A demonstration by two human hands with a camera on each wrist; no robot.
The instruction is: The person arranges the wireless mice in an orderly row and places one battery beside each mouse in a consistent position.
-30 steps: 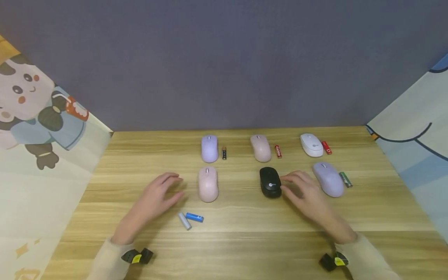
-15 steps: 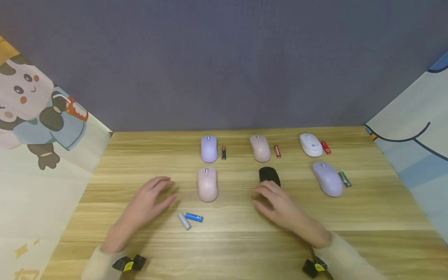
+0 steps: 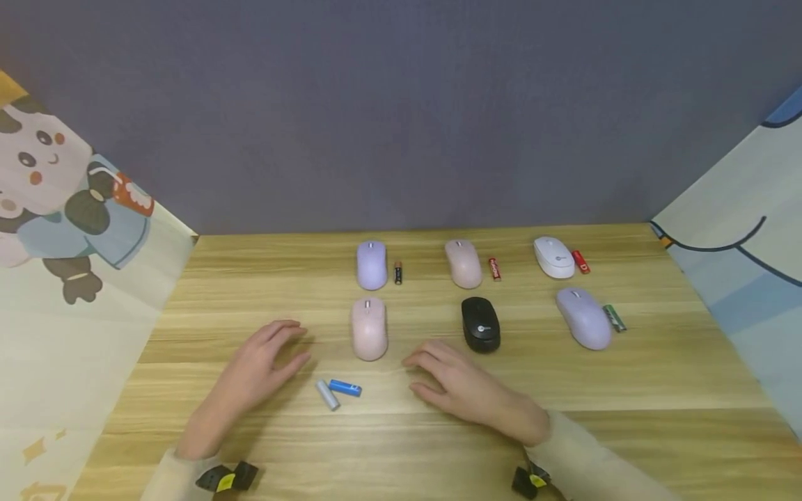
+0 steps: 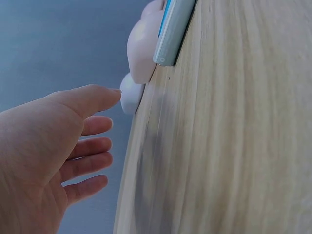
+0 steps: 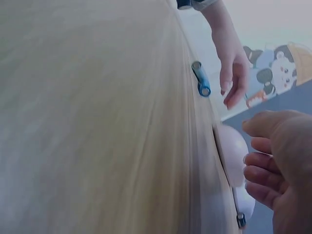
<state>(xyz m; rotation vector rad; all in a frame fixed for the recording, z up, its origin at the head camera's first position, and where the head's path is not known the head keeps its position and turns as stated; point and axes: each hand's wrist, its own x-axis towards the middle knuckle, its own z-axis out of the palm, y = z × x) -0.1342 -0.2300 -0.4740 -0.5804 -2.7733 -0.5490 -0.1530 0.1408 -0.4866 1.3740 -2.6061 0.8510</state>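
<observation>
My left hand point(image 3: 260, 365) hovers at the left of the table, fingers loosely bent with nothing between them. To its right lie a grey battery point(image 3: 328, 395) and a blue battery point(image 3: 345, 388), close together. The front pink mouse point(image 3: 369, 329) sits just behind them. My right hand point(image 3: 460, 390), also holding nothing, is between that mouse and the black mouse point(image 3: 480, 325), nearer the front edge. In the right wrist view its thumb and relaxed fingers point(image 5: 265, 175) overlap the pink mouse point(image 5: 233, 148). The left wrist view shows the grey battery point(image 4: 170, 39) beyond the left thumb.
Along the back row stand a purple mouse point(image 3: 372, 266) beside a black battery point(image 3: 397, 273), a pink mouse point(image 3: 464, 264) beside a red battery point(image 3: 495, 269), and a white mouse point(image 3: 554, 257) beside another red battery point(image 3: 580, 261). At right, a purple mouse point(image 3: 584, 319) has a green battery point(image 3: 615, 318).
My right hand has moved left from the black mouse's right side, passing in front of it, towards the front pink mouse. The left hand has drawn back slightly leftward. The mice and batteries stay put.
</observation>
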